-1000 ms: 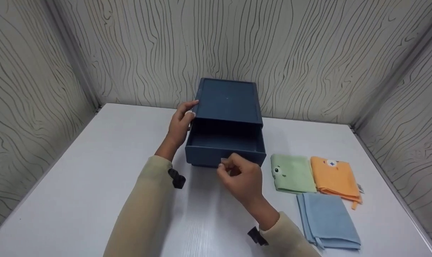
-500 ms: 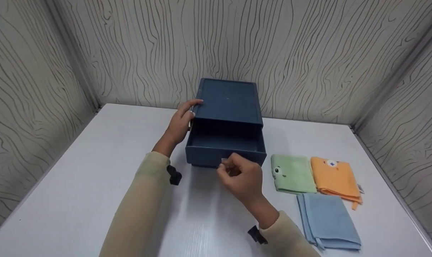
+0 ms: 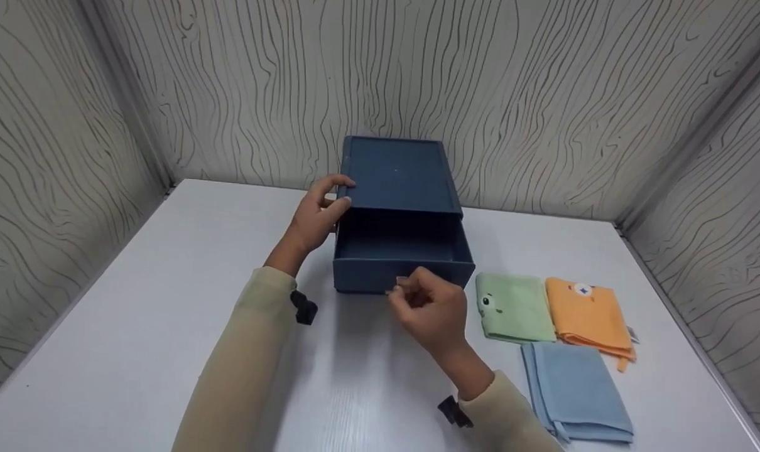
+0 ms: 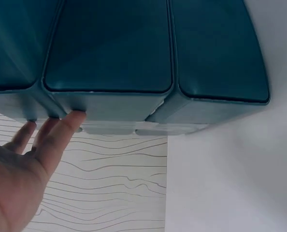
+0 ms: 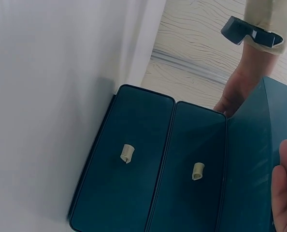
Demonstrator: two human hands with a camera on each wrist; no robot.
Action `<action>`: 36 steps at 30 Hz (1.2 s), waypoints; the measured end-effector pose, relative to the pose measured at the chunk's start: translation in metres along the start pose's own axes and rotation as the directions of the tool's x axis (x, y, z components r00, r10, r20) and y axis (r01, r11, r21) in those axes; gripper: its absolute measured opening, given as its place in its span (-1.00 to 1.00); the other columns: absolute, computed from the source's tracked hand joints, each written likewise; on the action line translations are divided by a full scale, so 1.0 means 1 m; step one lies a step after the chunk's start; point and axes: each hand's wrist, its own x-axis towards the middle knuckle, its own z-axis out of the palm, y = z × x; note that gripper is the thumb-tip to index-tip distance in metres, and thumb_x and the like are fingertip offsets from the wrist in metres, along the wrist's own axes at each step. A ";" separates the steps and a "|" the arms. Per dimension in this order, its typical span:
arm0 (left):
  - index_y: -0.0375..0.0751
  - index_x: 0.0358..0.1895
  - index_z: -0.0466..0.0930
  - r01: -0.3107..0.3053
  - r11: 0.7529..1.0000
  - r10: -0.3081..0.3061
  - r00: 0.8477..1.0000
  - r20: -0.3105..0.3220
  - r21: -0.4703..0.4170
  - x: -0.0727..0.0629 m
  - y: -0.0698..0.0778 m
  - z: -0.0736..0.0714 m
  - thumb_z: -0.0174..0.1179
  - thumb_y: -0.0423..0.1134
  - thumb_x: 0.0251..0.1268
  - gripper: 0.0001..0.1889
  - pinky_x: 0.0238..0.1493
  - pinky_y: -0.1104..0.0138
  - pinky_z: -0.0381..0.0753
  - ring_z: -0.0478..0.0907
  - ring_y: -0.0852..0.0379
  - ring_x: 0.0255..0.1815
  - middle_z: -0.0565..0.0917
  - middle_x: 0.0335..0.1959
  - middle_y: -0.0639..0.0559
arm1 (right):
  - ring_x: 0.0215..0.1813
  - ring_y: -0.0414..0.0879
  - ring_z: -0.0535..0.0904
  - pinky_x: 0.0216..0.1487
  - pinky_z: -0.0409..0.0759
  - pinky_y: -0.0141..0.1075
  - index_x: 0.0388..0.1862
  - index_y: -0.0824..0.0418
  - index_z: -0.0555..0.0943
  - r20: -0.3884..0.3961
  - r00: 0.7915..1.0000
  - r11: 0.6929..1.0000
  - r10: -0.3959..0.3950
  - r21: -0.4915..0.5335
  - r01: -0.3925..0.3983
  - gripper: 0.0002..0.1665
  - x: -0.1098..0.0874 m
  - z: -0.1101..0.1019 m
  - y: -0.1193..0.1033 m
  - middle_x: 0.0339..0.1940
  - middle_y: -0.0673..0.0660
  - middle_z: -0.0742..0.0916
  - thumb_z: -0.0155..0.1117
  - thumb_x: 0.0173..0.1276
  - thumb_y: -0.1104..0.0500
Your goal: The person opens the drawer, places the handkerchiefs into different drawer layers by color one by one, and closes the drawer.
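Note:
In the head view a dark blue drawer cabinet (image 3: 396, 172) stands near the back wall, its top drawer (image 3: 364, 276) pulled out with a bare inside. My left hand (image 3: 317, 216) rests against the cabinet's left side, index finger over the top edge and thumb by the front corner. The left wrist view shows its fingertips (image 4: 76, 118) touching the cabinet with fingers extended. At the drawer's front, my right hand (image 3: 433, 307) pinches the small pale pull tab (image 3: 402, 280) between thumb and curled fingers. Two lower drawers (image 5: 124, 193) are closed, each with a cream loop pull (image 5: 127, 153).
To the right on the white table (image 3: 135, 314) lie three folded cloths: a green one (image 3: 518, 311) with an embroidered face, an orange one (image 3: 593, 320) beside it, and a blue one (image 3: 581, 392) nearer. Wood-patterned walls (image 3: 418, 69) enclose the table's back and sides.
The cabinet has turned slightly, its front shifting right and its back left. My left hand has slid a little further over the top edge; my right hand moved slightly right with the pull tab.

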 end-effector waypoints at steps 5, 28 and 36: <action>0.14 0.13 0.47 -0.012 0.999 0.011 1.000 -0.016 -0.030 0.000 0.000 0.002 0.02 -0.07 0.34 -0.68 -0.47 0.24 0.49 0.53 0.02 -0.25 0.25 0.35 0.07 | -0.74 -0.17 0.44 -0.66 0.36 -0.48 -0.70 0.20 0.51 -0.019 1.000 1.000 0.003 0.012 -0.003 -0.73 0.003 -0.001 -0.008 -0.73 0.03 0.62 0.35 -0.15 0.50; -0.16 0.23 0.41 0.044 0.992 -0.046 0.999 -0.010 -0.118 -0.015 0.034 0.002 0.00 -0.24 0.38 -0.62 -0.48 0.37 0.45 0.36 0.23 -0.47 0.33 0.06 -0.04 | -0.69 -0.40 0.33 -0.69 0.30 -0.51 -0.67 0.07 0.51 -0.013 1.000 0.998 0.003 0.063 -0.002 -0.73 -0.008 0.001 -0.003 -0.70 -0.13 0.60 0.32 -0.06 0.42; -0.23 0.22 0.41 -0.011 0.992 0.007 0.999 -0.031 -0.127 -0.016 0.032 0.004 -0.03 -0.28 0.37 -0.62 -0.52 0.39 0.31 0.28 0.27 -0.59 0.39 0.02 -0.08 | -0.65 -0.41 0.41 -0.62 0.37 -0.53 -0.57 0.03 0.53 0.099 0.992 0.996 0.072 -0.065 -0.066 -0.79 -0.007 -0.010 -0.013 -0.65 -0.15 0.61 0.37 0.04 0.30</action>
